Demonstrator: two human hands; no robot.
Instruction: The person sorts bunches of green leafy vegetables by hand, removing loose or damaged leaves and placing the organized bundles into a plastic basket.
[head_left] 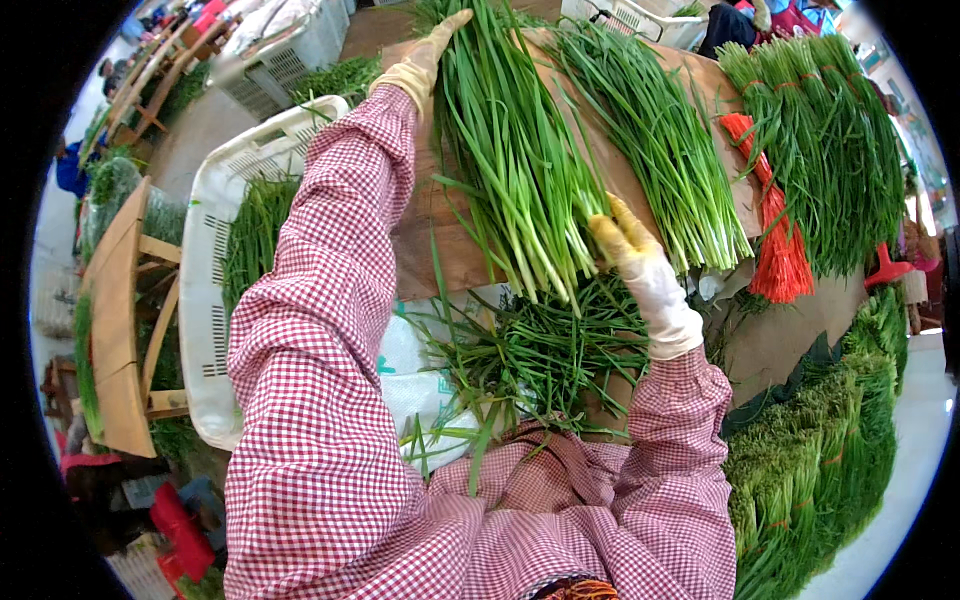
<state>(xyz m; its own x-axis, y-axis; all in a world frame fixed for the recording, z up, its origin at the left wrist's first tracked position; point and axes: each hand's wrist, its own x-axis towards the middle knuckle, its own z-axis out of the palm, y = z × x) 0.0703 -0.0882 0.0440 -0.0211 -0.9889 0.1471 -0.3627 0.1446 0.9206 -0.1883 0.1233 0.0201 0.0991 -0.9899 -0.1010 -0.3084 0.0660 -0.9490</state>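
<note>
A large loose bundle of garlic chives [505, 130] lies lengthwise on a brown board [425, 235], pale stem ends toward me. My left hand [425, 65], in a cream glove, rests along the left side of its far leafy part with the fingers stretched out. At the stem ends, my right hand [640, 265] touches the bundle's right side. Its gloved fingers are extended and slightly apart, with yellowed tips. Another pile of chives [660, 140] lies just right of the bundle on the same board. Loose green leaves [560, 340] are heaped below the board's near edge, partly over my lap.
Red ties [770, 220] lie right of the second pile, beside tied chive bunches [825, 150]. More bunches [820, 460] stand at the lower right. A white crate [205, 290] holding greens is on my left, near a wooden stool [120, 320]. White sacking [415, 385] lies below the board.
</note>
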